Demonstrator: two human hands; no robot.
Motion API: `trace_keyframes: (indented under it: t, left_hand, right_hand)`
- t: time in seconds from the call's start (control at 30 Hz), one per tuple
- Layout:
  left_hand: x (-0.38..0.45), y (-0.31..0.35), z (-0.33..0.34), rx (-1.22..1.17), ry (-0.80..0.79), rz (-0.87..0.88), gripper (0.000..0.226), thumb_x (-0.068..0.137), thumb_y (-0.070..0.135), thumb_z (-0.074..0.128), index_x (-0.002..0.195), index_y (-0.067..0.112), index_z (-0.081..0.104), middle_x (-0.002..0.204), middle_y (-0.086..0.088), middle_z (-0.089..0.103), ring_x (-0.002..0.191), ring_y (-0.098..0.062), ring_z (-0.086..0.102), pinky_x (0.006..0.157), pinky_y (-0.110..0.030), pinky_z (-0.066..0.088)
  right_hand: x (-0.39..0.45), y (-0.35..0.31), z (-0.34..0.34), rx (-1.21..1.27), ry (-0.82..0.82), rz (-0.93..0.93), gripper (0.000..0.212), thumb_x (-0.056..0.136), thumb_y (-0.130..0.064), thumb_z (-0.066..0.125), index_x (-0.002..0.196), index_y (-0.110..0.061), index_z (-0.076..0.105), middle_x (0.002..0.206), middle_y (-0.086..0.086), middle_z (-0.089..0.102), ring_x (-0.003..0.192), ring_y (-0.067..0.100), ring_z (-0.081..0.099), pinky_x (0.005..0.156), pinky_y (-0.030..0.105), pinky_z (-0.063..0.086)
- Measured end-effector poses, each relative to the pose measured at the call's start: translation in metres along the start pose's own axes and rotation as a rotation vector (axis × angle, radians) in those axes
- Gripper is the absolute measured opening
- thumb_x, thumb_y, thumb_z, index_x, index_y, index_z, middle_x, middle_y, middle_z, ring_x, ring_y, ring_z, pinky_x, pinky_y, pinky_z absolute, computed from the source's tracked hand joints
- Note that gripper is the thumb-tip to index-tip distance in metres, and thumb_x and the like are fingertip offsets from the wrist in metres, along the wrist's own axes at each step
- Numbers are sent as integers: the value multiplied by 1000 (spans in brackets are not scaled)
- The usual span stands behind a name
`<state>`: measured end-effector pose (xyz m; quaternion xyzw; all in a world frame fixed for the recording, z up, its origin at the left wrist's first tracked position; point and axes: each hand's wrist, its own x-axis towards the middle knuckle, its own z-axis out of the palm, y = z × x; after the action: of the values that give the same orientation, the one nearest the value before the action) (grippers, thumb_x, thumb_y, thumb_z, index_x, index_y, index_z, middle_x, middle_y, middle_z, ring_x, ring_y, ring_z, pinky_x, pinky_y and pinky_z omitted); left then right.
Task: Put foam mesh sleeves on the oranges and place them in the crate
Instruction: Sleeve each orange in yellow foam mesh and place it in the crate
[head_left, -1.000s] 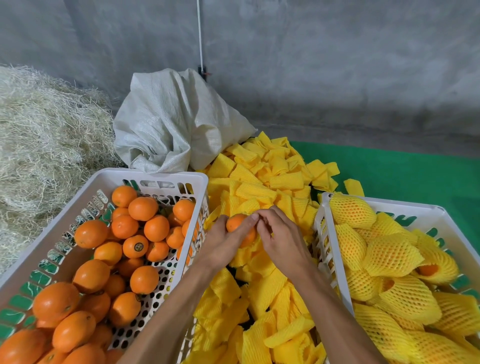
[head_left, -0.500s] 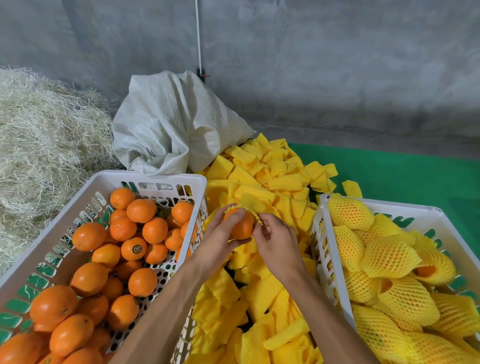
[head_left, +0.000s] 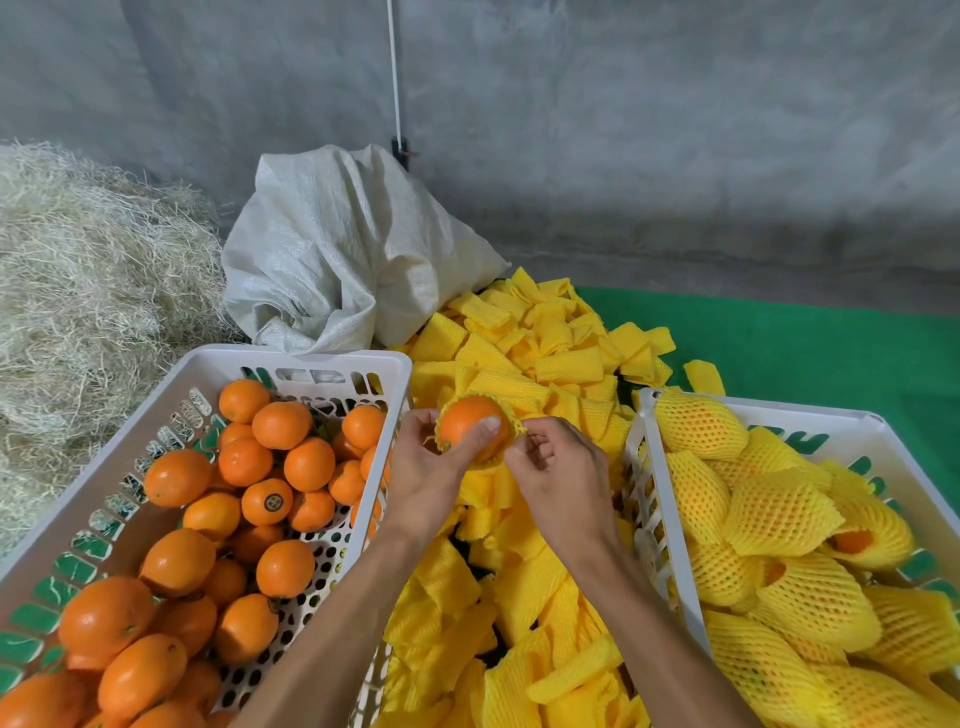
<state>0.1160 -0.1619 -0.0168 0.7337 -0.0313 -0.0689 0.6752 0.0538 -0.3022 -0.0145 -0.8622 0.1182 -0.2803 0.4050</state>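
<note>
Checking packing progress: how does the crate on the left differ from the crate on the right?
The left crate holds bare oranges; the right crate holds oranges wrapped in yellow foam sleeves. Much of the left crate's perforated floor shows between the fruit, while the right crate's floor is hidden. Both are white plastic crates with slotted walls, flanking the pile of loose sleeves.

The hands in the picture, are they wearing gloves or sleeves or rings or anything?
No. The left hand and the right hand are bare, with no gloves. No ring, watch or bracelet shows on the fingers or wrists. Both forearms are bare too, with no sleeves in view. The nails are short and plain.
</note>
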Motion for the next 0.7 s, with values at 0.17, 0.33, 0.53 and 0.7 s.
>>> trace_keyframes:
  t: [0.17, 0.33, 0.53, 0.7]
  left_hand:
    - [-6, -8, 6, -52, -97, 26, 78, 66, 71, 83, 121, 33, 44, 115, 6, 63, 93, 8, 66, 77, -21, 56]
    - [0, -10, 4, -243, -292, -30, 77, 87, 40, 82, 152, 35, 41, 138, 9, 62, 123, -10, 66, 102, -38, 56]
    - [0, -9, 3, -310, -367, -254, 109, 73, 27, 87, 162, 15, 24, 145, -1, 56, 116, -19, 71, 100, -38, 58]
    - [-2, -1, 1, 22, -169, -10, 93, 64, 48, 90, 145, 24, 51, 131, 5, 62, 113, -9, 65, 80, -37, 64]
  right_hand:
    - [-2, -2, 1, 141, -5, 140, 23, 98, -26, 62, 121, -22, 61, 97, -11, 66, 81, -2, 64, 64, 14, 50]
    - [-3, 7, 3, 128, -178, 129, 19, 103, -24, 54, 119, -22, 65, 92, -7, 73, 79, 4, 69, 67, 23, 54]
    - [-2, 15, 3, -41, -109, 33, 30, 104, -20, 53, 132, -11, 63, 119, -1, 65, 99, 9, 61, 77, 3, 41]
    - [5, 14, -2, -84, -49, -2, 27, 98, -16, 60, 123, -8, 67, 113, 3, 65, 89, 13, 60, 75, 25, 50]
